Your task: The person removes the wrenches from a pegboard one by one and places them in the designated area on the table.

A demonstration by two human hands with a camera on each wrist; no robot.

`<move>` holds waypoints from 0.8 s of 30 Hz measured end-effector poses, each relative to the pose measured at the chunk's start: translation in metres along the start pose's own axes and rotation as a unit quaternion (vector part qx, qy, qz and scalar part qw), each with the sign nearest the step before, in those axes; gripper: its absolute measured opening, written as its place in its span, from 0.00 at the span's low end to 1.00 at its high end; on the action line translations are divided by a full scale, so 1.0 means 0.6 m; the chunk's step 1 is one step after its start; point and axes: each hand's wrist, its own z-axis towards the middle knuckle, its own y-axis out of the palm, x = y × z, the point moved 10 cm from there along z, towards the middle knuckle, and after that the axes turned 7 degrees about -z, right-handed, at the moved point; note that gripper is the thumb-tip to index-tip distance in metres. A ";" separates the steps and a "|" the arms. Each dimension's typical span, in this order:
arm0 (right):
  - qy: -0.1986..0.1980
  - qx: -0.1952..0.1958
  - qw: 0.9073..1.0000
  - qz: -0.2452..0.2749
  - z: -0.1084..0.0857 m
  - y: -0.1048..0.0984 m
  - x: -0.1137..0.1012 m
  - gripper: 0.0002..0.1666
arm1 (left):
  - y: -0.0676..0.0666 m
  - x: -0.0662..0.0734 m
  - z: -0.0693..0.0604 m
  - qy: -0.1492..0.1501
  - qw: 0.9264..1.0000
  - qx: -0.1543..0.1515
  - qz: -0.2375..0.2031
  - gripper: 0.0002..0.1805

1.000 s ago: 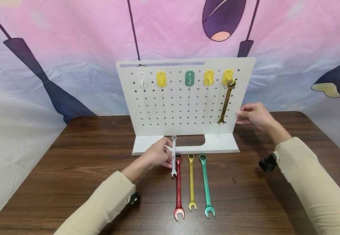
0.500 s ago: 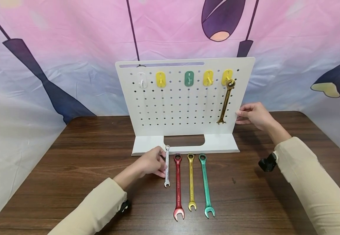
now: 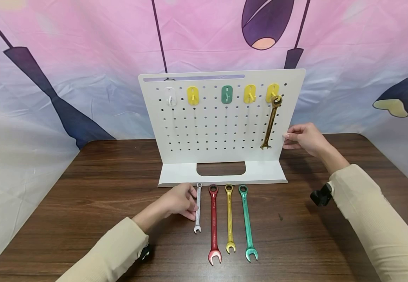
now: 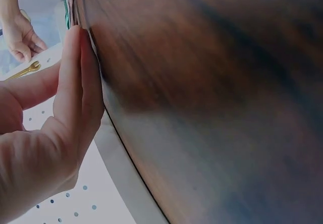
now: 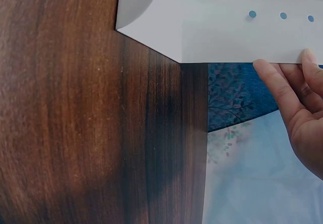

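Observation:
In the head view, my left hand [image 3: 181, 201] pinches a small silver combination wrench [image 3: 198, 209] at table level, in front of the white pegboard [image 3: 221, 125]. A red wrench [image 3: 214, 225], a yellow wrench [image 3: 230, 219] and a green wrench [image 3: 248, 223] lie side by side to its right. On the far right hook hangs a gold wrench [image 3: 271, 123]. My right hand [image 3: 306, 138] grips the pegboard's right edge, its thumb [image 5: 309, 60] on the front face in the right wrist view. The left wrist view mostly hides the silver wrench behind my fingers [image 4: 75, 77].
A white hook [image 3: 170, 96], a yellow hook [image 3: 193, 96], a green hook [image 3: 227, 94] and another yellow hook [image 3: 250, 94] line the upper pegboard. The board stands on a brown wooden table [image 3: 119, 164]. Behind hangs a printed cloth [image 3: 102, 58].
My left hand has moved left and toward me with the silver wrench, from overlapping the red wrench to a spot left of it. My right hand has stayed on the pegboard edge.

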 end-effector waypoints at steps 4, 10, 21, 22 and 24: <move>-0.001 0.000 1.000 -0.001 0.000 0.000 0.000 0.13 | -0.001 -0.003 0.000 -0.006 1.000 0.005 0.015 0.11; -0.001 0.000 1.000 0.003 0.001 0.000 0.001 0.13 | -0.005 -0.005 -0.001 -0.013 0.999 0.021 0.031 0.10; -0.002 0.001 1.000 0.004 0.001 -0.001 0.001 0.12 | -0.007 -0.007 -0.003 -0.023 0.998 0.041 0.044 0.11; -0.002 0.000 1.000 0.006 0.001 -0.001 0.001 0.12 | -0.007 -0.007 -0.003 -0.022 0.998 0.040 0.043 0.11; -0.002 0.001 1.000 0.007 0.001 -0.001 0.001 0.11 | -0.007 -0.007 -0.003 -0.021 0.998 0.035 0.041 0.11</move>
